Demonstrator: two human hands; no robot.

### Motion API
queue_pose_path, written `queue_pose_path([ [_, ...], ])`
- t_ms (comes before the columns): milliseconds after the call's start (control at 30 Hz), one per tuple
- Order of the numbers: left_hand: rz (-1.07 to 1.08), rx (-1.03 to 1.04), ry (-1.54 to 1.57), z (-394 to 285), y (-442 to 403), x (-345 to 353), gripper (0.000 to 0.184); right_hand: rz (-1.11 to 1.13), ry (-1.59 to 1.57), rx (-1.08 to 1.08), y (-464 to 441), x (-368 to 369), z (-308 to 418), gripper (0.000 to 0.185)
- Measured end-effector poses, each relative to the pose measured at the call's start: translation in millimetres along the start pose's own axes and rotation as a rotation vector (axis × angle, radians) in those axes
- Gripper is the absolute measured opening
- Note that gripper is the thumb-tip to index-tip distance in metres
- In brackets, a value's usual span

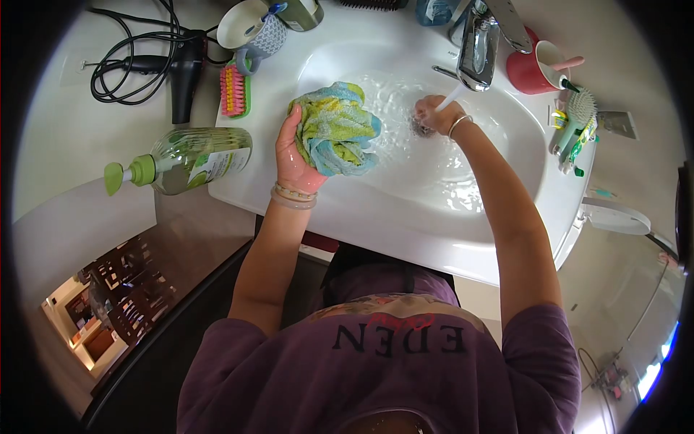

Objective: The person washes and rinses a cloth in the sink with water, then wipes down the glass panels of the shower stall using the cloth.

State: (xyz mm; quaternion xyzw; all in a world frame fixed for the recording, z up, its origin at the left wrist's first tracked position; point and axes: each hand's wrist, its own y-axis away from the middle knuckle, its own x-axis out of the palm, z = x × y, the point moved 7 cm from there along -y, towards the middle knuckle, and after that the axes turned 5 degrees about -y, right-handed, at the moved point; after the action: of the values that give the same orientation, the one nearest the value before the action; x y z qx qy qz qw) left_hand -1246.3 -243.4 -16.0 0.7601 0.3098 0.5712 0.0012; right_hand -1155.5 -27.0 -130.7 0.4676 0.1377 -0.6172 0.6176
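A crumpled green, yellow and blue cloth (336, 130) with suds on it rests in my left hand (293, 155), thumb up along its near side. It is held over the left edge of the white sink (347, 210). My right hand (439, 116) reaches down into the water in the basin, under the stream from the chrome faucet (478, 54). Its fingers bend downward beside a dark round spot, perhaps the drain. Water and glare hide the fingertips, so whether they grip anything is unclear.
Left of the sink lie a pump bottle (206, 160), a scrub brush (235, 90), a patterned mug (260, 40) and a black hair dryer (186, 76) with coiled cord. To the right are a red cup (531, 71), a hairbrush (577, 116) and a toothpaste tube (580, 141).
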Motion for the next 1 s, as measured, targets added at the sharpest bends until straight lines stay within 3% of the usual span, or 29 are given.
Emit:
queue_pose_path([
  [100,0.003,0.004,-0.019,-4.2,1.3,3.2,0.046,-0.013,-0.218,0.048,6.2,-21.0,6.2,0.018],
  [200,-0.008,-0.019,-0.092,-4.3,-0.7,10.9,0.045,-0.139,-0.582,-0.034,-1.3,-26.5,-0.2,0.025],
  [233,0.025,-0.053,-0.093,-0.6,-4.0,15.7,0.044,-0.06,-0.885,0.019,-6.3,-20.2,0.1,0.038],
  [333,0.057,-0.147,-0.152,19.9,-22.5,25.5,0.041,-0.025,-1.295,0.16,12.8,-36.7,28.4,0.049],
  [367,0.057,-0.176,-0.182,28.6,-31.2,28.1,0.04,0.022,-1.353,0.177,15.5,-33.5,33.3,0.063],
  [500,0.085,-0.271,-0.212,47.8,-56.0,42.9,0.04,0.036,-1.739,0.082,25.4,-41.7,52.5,0.066],
  [600,0.066,-0.257,-0.199,39.6,-62.2,45.8,0.041,-0.019,-1.532,0.259,23.3,-23.1,12.8,0.062],
  [633,0.098,-0.245,-0.176,33.9,-61.1,49.2,0.042,-0.078,-1.425,0.256,19.7,-19.2,-1.5,0.048],
  [733,0.159,-0.208,-0.114,18.0,-59.0,43.6,0.04,-0.219,-0.524,-0.014,22.2,-13.4,-13.3,0.033],
  [767,0.132,-0.189,-0.139,13.7,-57.8,41.0,0.04,-0.266,-0.474,-0.057,26.7,-5.5,-15.2,0.027],
  [867,0.125,-0.15,-0.128,8.0,-53.8,35.5,0.04,-0.216,0.103,-0.247,31.2,14.3,3.8,0.023],
  [1000,0.069,-0.135,-0.133,9.8,-46.1,26.9,0.039,-0.248,0.047,-0.133,31.2,11.1,9.5,0.017],
])
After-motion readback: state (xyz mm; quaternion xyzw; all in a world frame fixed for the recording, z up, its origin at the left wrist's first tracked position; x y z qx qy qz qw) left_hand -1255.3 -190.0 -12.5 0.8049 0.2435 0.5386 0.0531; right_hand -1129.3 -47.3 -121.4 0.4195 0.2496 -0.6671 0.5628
